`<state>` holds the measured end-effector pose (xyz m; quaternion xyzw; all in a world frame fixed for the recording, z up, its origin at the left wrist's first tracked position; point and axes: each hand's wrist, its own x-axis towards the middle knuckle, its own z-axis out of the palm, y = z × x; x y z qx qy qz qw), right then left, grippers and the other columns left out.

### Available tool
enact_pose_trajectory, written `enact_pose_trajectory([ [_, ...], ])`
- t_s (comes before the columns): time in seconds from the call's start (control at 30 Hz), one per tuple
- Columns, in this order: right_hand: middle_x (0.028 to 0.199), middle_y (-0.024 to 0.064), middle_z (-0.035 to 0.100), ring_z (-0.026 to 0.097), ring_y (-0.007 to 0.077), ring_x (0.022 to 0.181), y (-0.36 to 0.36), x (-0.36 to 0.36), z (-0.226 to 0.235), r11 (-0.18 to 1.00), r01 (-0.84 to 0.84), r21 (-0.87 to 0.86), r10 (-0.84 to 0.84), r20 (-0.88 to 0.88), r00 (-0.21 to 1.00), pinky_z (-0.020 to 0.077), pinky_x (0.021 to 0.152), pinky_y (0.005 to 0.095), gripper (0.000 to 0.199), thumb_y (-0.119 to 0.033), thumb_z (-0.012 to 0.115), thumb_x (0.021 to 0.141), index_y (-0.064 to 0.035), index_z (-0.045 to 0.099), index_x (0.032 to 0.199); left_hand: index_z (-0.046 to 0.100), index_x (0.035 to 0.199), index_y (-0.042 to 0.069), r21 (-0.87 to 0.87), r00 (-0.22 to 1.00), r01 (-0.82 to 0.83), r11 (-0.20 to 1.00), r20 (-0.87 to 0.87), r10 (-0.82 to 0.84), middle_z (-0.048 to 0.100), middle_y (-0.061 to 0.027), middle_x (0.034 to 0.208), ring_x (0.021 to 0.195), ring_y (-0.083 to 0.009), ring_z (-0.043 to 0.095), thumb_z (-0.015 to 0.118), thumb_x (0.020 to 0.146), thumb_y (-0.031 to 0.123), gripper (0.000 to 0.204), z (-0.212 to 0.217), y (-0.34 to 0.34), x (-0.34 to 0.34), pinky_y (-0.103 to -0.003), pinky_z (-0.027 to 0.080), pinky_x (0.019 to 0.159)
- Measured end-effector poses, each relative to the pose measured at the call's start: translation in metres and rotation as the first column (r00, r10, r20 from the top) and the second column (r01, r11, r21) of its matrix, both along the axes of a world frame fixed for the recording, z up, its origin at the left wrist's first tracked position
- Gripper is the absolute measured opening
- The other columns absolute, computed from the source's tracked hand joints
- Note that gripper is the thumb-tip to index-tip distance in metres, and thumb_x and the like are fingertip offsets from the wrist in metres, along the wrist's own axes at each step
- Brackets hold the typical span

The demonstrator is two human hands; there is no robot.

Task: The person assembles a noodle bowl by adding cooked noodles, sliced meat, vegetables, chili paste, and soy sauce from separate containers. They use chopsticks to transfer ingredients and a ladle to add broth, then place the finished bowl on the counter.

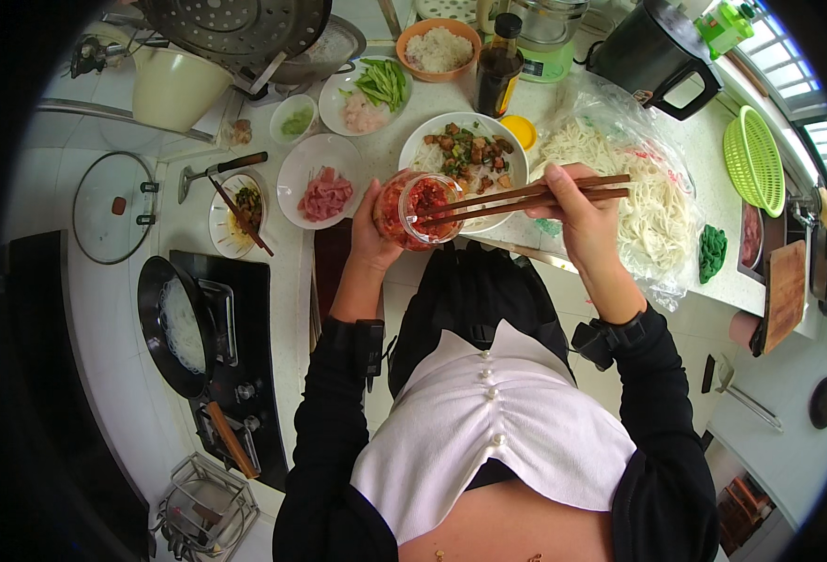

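While the left hand (373,234) grips a clear glass jar of red chilli relish (416,210) above the counter edge, the right hand (577,211) pinches brown wooden chopsticks (526,198), tips inside the jar, beside a white bowl of topped noodles (507,155).

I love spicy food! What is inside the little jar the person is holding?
The jar in the left hand holds something red and chunky. The chopsticks in the right hand reach into it. The hand covers the jar's far side.

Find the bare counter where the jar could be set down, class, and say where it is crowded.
Bare counter lies between the ham plate and the stove. Around the noodle bowl it is crowded: noodle bag, sauce bottle, greens plate.
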<state>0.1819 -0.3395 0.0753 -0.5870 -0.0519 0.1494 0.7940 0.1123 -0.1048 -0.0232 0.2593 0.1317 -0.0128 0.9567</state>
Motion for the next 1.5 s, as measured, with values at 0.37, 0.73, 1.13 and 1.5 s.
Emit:
enact_pose_trajectory([
  [0.37,0.066,0.0039,0.059,0.053,0.0076,0.058,-0.001,-0.014,0.039,0.939,-0.107,-0.326,0.266,0.496,0.827,0.0415,0.052,0.0197,0.009,-0.007,0.063,0.077,0.0017,0.061,0.077,0.044,0.116,-0.001,-0.049,0.995,0.086,0.995,0.052,-0.084,0.050,-0.0177,0.114,0.107,-0.0283,0.048,0.035,0.089,0.034,0.045,0.001,0.008,0.001,-0.042,0.039,0.092],
  [0.73,0.074,0.0115,0.059,0.060,0.0158,0.062,0.012,-0.002,-0.009,0.999,-0.039,0.003,0.039,0.009,0.999,0.0529,0.054,0.0245,0.018,-0.015,0.057,0.082,0.0037,0.056,0.082,0.043,0.116,-0.003,-0.035,0.998,0.057,0.998,0.029,-0.056,0.050,-0.0172,0.115,0.107,-0.0272,0.048,0.035,0.089,0.035,0.048,0.002,0.008,0.000,-0.042,0.037,0.093],
  [1.13,0.076,0.0114,0.058,0.060,0.0176,0.066,-0.006,0.003,-0.022,0.973,0.153,0.174,-0.137,-0.104,0.985,0.0539,0.057,0.0269,0.020,-0.016,0.057,0.082,0.0034,0.054,0.083,0.044,0.115,0.000,-0.046,0.997,-0.059,0.997,-0.049,0.057,0.050,-0.0176,0.114,0.106,-0.0315,0.049,0.031,0.088,0.041,0.051,-0.004,0.015,0.003,-0.049,0.039,0.090],
  [1.5,0.076,0.0117,0.060,0.060,0.0172,0.065,-0.017,0.026,-0.043,0.955,0.286,-0.076,-0.274,0.134,0.952,0.0531,0.058,0.0262,0.018,-0.015,0.054,0.084,0.0036,0.056,0.083,0.043,0.119,0.008,-0.133,0.976,-0.150,0.980,-0.179,0.125,0.045,-0.0121,0.122,0.113,-0.0315,0.042,0.043,0.083,0.040,0.047,-0.018,0.036,-0.012,-0.051,0.035,0.092],
])
